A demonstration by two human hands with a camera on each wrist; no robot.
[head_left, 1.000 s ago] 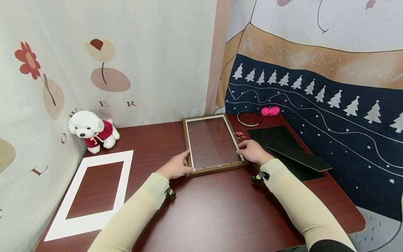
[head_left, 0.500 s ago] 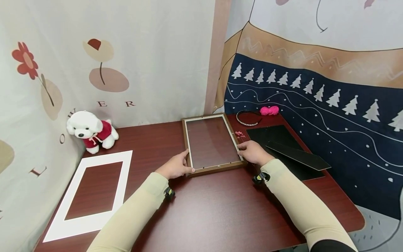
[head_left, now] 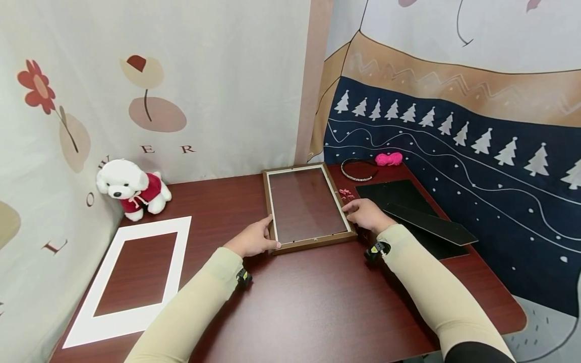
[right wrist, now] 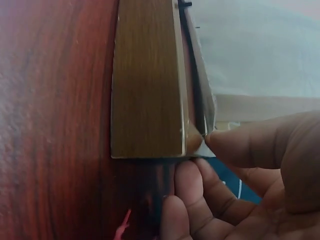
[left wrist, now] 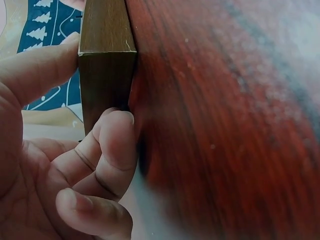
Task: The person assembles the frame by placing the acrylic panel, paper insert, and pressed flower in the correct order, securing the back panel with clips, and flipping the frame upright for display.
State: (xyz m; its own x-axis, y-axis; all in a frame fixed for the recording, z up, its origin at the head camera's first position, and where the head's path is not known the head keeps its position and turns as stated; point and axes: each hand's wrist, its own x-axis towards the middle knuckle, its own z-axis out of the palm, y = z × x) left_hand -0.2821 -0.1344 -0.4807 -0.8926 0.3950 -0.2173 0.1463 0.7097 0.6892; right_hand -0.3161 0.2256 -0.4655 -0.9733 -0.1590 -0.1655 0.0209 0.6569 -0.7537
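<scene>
A brown wooden picture frame (head_left: 313, 244) with a white inner border and a clear pane lies near the back middle of the table. At its front left corner my left hand (head_left: 254, 239) grips it, thumb over the upper edge and fingers against the outer side and underside. My right hand (head_left: 366, 216) holds the right rail near the front corner. In the right wrist view, the thumb meets the inner edge beside a clear corner, with curled fingers (right wrist: 189, 181) against the outside. The frame's brown side (left wrist: 107, 85) appears close up in the left wrist view.
A white mat board (head_left: 177, 272) lies at left, below a plush dog (head_left: 124, 184). Black boards (head_left: 390, 194), one tilted over another, lie right of the frame. A headband (head_left: 358, 179), pink yarn (head_left: 388, 159) and a small pink sprig (head_left: 346, 193) are behind them. Fabric walls border the table.
My right hand has shifted slightly outward along the right rail, its thumb drawn back from over the pane. The left hand and picture frame stay in place.
</scene>
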